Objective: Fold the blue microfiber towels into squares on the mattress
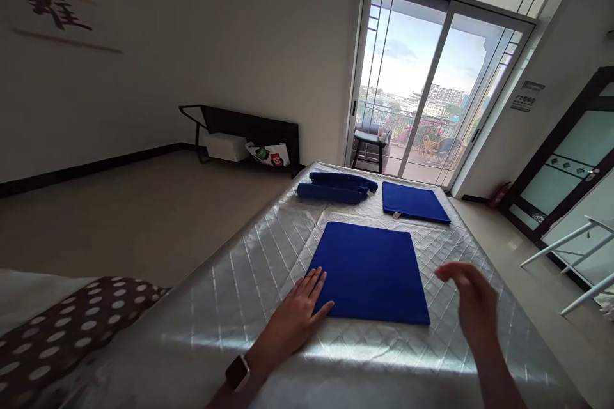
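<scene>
A flat blue fabric square (371,271) with neat straight edges lies on the silvery quilted mattress (259,268). My left hand (304,303), a watch on its wrist, rests with fingers stretched over the square's left edge. Off its right side, my right hand (472,300) hovers above the mattress, apart from the cloth. That hand's fingers are loosely bent, a little blurred, and nothing shows in them. Farther back lies a second blue square (415,202) with a small white tag. To its left are rolled or folded blue cloths (333,188).
Brown polka-dot fabric (62,326) covers the lower left. A low black rack (249,124) with a white box (225,147) and a printed bag (268,154) stands by the wall. Behind the mattress is a sliding glass door (432,89). White stool legs (556,244) stand at right.
</scene>
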`<state>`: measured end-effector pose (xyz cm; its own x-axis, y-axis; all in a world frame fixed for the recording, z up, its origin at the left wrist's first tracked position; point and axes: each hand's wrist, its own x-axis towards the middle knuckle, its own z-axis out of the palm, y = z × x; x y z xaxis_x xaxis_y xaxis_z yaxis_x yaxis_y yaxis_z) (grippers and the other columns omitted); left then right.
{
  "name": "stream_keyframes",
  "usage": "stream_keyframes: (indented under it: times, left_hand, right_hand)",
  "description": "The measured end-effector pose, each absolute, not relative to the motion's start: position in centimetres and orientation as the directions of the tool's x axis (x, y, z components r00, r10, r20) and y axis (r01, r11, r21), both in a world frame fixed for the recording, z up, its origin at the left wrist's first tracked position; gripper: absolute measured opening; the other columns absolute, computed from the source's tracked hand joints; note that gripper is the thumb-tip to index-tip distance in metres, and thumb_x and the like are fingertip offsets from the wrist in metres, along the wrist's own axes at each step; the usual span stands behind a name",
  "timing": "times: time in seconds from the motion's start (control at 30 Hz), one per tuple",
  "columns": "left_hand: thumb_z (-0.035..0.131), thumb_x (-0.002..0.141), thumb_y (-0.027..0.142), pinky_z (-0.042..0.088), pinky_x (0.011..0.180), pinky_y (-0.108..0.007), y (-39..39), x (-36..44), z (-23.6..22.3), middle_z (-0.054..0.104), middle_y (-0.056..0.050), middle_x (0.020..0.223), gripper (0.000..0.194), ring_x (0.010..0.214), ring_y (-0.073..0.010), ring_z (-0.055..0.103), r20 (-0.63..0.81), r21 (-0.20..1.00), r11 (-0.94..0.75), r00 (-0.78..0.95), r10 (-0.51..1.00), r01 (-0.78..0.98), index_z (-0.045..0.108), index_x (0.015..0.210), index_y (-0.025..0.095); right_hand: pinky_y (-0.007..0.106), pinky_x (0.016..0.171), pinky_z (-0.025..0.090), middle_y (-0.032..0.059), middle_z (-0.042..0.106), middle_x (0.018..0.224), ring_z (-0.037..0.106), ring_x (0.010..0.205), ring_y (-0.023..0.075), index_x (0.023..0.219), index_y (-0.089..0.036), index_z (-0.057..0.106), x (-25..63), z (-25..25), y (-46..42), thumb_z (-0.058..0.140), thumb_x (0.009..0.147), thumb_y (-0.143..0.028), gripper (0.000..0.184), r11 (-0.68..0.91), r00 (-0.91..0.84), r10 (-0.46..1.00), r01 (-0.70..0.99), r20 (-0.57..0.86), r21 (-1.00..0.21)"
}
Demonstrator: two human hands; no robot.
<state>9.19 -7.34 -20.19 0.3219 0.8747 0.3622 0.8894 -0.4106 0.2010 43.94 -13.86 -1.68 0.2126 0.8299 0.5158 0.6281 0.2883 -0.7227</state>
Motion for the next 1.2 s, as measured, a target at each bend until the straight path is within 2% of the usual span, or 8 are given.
stream_keyframes:
  times: [0.07,0.17,0.3,0.43,0.6,0.83,1.03,1.2]
  left_hand:
    - [0.035,0.099,0.062,0.038,0.118,-0.046,-7.3,9.1,-20.3,0.042,-0.009,0.159,0.070,0.147,-0.0280,0.039,0.366,0.197,-0.414,0.325,0.872,0.889,0.033,0.157,0.022]
    - [0.036,0.099,0.063,0.040,0.117,-0.047,-7.2,8.9,-20.5,0.044,-0.009,0.158,0.070,0.147,-0.0289,0.039,0.366,0.196,-0.413,0.324,0.872,0.890,0.034,0.156,0.022]
    - [0.037,0.098,0.062,0.040,0.117,-0.047,-7.2,8.6,-21.2,0.044,-0.010,0.158,0.070,0.146,-0.0299,0.040,0.352,0.201,-0.403,0.318,0.880,0.893,0.039,0.154,0.020]
    - [0.039,0.098,0.061,0.041,0.117,-0.047,-7.1,8.3,-22.1,0.044,-0.009,0.158,0.069,0.146,-0.0296,0.040,0.374,0.185,-0.395,0.308,0.875,0.900,0.039,0.154,0.022]
    - [0.042,0.096,0.061,0.046,0.113,-0.044,-7.1,7.1,-23.2,0.042,-0.006,0.159,0.069,0.145,-0.0283,0.042,0.357,0.141,-0.404,0.334,0.872,0.904,0.037,0.155,0.025]
    - [0.036,0.096,0.065,0.048,0.109,-0.050,-5.0,6.8,-20.9,0.045,-0.010,0.157,0.068,0.142,-0.0326,0.045,0.151,0.124,-0.375,0.356,0.922,0.919,0.044,0.151,0.025]
    - [0.026,0.103,0.054,0.033,0.121,-0.044,3.0,20.6,-14.2,0.044,-0.009,0.158,0.061,0.149,-0.0247,0.035,0.225,0.152,-0.631,0.595,0.772,0.761,0.045,0.151,0.021]
    - [0.024,0.106,0.041,0.030,0.122,-0.050,7.5,28.4,-14.2,0.042,-0.012,0.159,0.055,0.150,-0.0254,0.034,0.210,0.197,-0.660,0.626,0.751,0.725,0.034,0.156,0.021]
  right_hand:
    - [0.036,0.080,0.059,0.0070,0.078,0.098,0.073,0.089,0.0236,0.099,-0.024,0.076,42.4,-2.3,-9.5,0.044,0.097,-0.048,0.040,0.212,0.119,0.923,0.638,0.367,-0.740]
    - [0.033,0.098,0.052,0.0044,0.074,0.121,0.069,0.111,0.0217,0.118,-0.025,0.073,41.1,-4.2,-4.3,0.045,0.096,-0.033,0.036,0.091,0.040,0.980,0.781,0.194,-0.617]
    - [0.031,0.118,0.032,0.0079,0.052,0.152,0.043,0.143,0.0199,0.145,-0.016,0.055,41.1,-7.2,0.3,0.041,0.099,-0.028,0.049,0.022,0.017,0.995,0.919,0.097,-0.393]
    - [0.033,0.124,0.018,0.0101,0.033,0.163,0.023,0.153,0.0190,0.155,-0.009,0.037,41.4,-9.9,3.2,0.035,0.102,-0.035,0.059,-0.029,0.039,0.999,0.959,0.030,-0.283]
    - [0.033,0.124,0.014,0.0089,0.024,0.165,0.018,0.154,0.0184,0.158,-0.008,0.028,41.6,-12.4,4.5,0.027,0.104,-0.040,0.063,-0.057,0.058,0.998,0.964,-0.004,-0.258]
    - [0.033,0.125,0.009,0.0108,0.022,0.166,0.015,0.155,0.0186,0.159,-0.006,0.026,41.5,-13.0,4.6,0.024,0.103,-0.042,0.067,-0.075,0.077,0.997,0.962,-0.006,-0.263]
    - [0.037,0.125,0.009,0.0112,0.022,0.166,0.013,0.155,0.0187,0.159,-0.006,0.024,41.6,-13.1,4.7,0.024,0.102,-0.042,0.067,-0.077,0.077,0.997,0.960,-0.011,-0.271]
    - [0.037,0.124,0.011,0.0128,0.022,0.166,0.013,0.155,0.0189,0.159,-0.005,0.024,41.8,-13.3,4.6,0.024,0.101,-0.032,0.063,-0.031,0.033,0.999,0.968,0.002,-0.249]
